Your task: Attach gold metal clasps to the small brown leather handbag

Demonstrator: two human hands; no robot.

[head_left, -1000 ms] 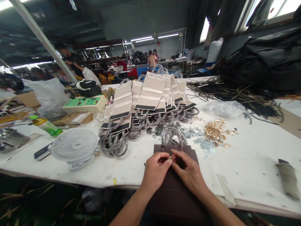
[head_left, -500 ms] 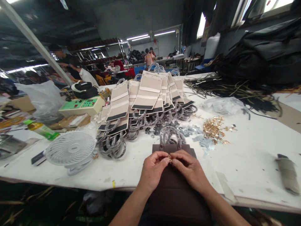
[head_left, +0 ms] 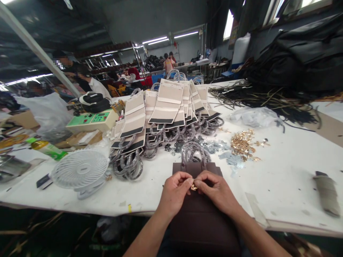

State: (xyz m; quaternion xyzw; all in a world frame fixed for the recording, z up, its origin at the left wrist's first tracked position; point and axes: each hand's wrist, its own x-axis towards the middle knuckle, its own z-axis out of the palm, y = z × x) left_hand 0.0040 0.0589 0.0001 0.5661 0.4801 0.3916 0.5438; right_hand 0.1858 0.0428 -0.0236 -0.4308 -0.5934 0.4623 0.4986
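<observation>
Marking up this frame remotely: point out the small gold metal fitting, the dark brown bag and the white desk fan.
Small gold metal fitting [head_left: 194,187]: head view, its middle, between both hands' fingertips.
Dark brown bag [head_left: 199,217]: head view, front panel.
White desk fan [head_left: 79,169]: head view, grille centre.

A white fan [head_left: 79,170] lies at lower left on the white table [head_left: 289,185]. Behind it sit a green-topped control box [head_left: 92,120] and a green bottle [head_left: 46,149]. Beige bags [head_left: 166,107] are stacked at centre, gold fittings [head_left: 242,144] right of them, black straps [head_left: 268,100] at upper right.
</observation>
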